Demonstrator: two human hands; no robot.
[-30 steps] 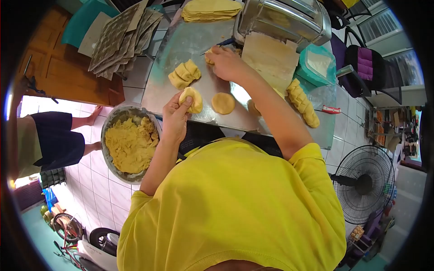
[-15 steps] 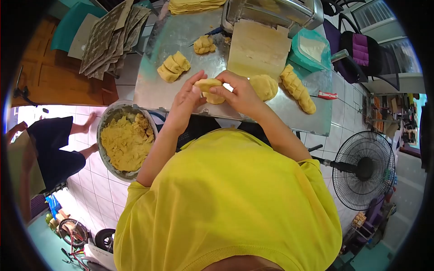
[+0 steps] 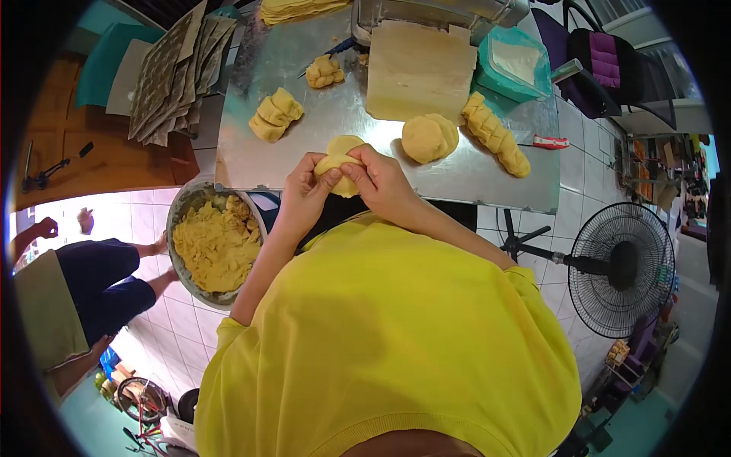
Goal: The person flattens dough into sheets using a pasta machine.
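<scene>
Both hands pinch a flattened round of yellow dough [image 3: 333, 161] near the front edge of the metal table [image 3: 320, 122]. My left hand [image 3: 304, 190] grips its left side between thumb and fingers. On its right side, the thumb and fingers of my right hand [image 3: 383, 183] are closed. Behind the held piece another dough round [image 3: 345, 142] shows, partly covered by it and my hands. To the right lie stacked dough rounds [image 3: 425, 139] and a dough roll cut into segments [image 3: 495, 137]. Cut dough pieces [image 3: 276, 114] and a small dough lump [image 3: 325, 71] sit to the left.
A metal roller machine [image 3: 449, 11] stands at the back, with a tan sheet [image 3: 419, 72] before it. Nearby are a teal tub [image 3: 485, 72] and a red-handled tool [image 3: 550, 142]. A dough-filled basin [image 3: 173, 259], another person [image 3: 99, 282] and a fan [image 3: 620, 266] flank me.
My hands have come closer together and nearer to me, with both thumbs now pressing on the dough round. The stacked rounds show more fully. The person at left has shifted.
</scene>
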